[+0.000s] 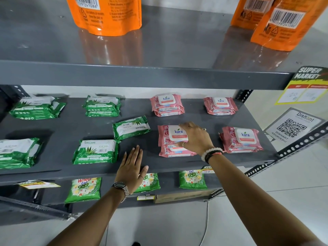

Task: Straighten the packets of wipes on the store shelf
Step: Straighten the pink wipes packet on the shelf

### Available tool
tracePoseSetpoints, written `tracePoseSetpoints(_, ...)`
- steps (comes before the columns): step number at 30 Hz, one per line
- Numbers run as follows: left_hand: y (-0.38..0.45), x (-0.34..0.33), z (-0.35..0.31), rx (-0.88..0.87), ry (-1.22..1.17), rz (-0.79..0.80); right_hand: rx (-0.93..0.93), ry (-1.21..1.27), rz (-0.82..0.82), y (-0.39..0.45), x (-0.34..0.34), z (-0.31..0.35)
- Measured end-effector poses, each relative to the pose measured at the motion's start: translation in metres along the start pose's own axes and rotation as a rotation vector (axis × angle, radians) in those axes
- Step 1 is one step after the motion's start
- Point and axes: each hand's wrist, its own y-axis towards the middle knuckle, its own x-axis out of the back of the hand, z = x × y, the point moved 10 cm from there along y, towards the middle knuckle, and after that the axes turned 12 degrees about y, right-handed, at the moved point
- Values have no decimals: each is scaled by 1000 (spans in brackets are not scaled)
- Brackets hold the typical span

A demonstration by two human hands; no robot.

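On the grey middle shelf (138, 157) lie stacks of wipes. Pink Kara packets sit at the back centre (166, 104), back right (220, 105), front right (241, 139) and front centre (170, 137). My right hand (195, 137) grips the top packet of the front-centre pink stack. Green Origami packets lie to the left: back left (35, 108), back middle (102, 105), front left (16, 152), front middle (96, 150). One green packet (131, 127) lies askew and turned around between the rows. My left hand (132, 168) rests flat, fingers apart, on the shelf's front edge.
Orange pouches (104, 13) (282, 23) stand on the upper shelf. Green detergent packs (83, 189) (192, 179) sit on the lower shelf. A price tag (303, 86) and a QR sign (292, 127) are at the right, beside the perforated metal upright (301, 144).
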Motion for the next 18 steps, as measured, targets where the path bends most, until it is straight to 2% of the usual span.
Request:
tracePoseSetpoints(15,1,-6,0,-15,-7,25,-40,57,3,-20,-2,3)
tracePoseSetpoints(18,2,-7,1,-37,-30,37,-49,-11,31,-18,-4,6)
